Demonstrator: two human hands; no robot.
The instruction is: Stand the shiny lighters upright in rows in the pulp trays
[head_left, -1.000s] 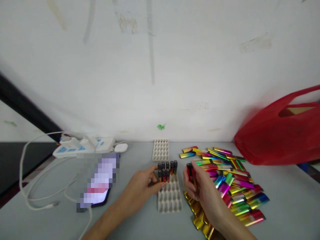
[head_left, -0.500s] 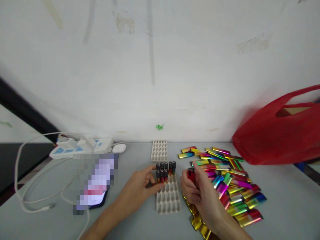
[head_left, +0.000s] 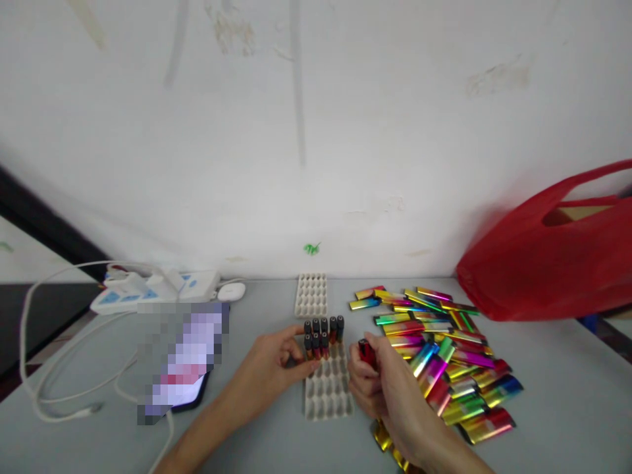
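Note:
My left hand (head_left: 274, 361) reaches in from the left, thumb and index finger closed around the left end of several upright lighters (head_left: 316, 341). These stand in two rows, black tops up, in the far part of a pale moulded tray (head_left: 330, 398) with small cells. Just right of the tray, my right hand (head_left: 382, 382) is closed round a red lighter (head_left: 366, 352) with its dark top upward. Beside and partly behind that hand lies a loose pile of shiny multicoloured lighters (head_left: 464, 388).
A second pale celled tray (head_left: 311, 295) lies near the wall. On the left are a power strip (head_left: 197, 284), a white earphone case (head_left: 232, 291), a phone (head_left: 190, 365) with a blurred screen, and a white cable (head_left: 37, 342). A red bag (head_left: 553, 263) sits at the back right.
My right hand has moved slightly left, toward the tray, with the red lighter in it. The left hand holds its place at the upright lighters. The whole view has shifted a little.

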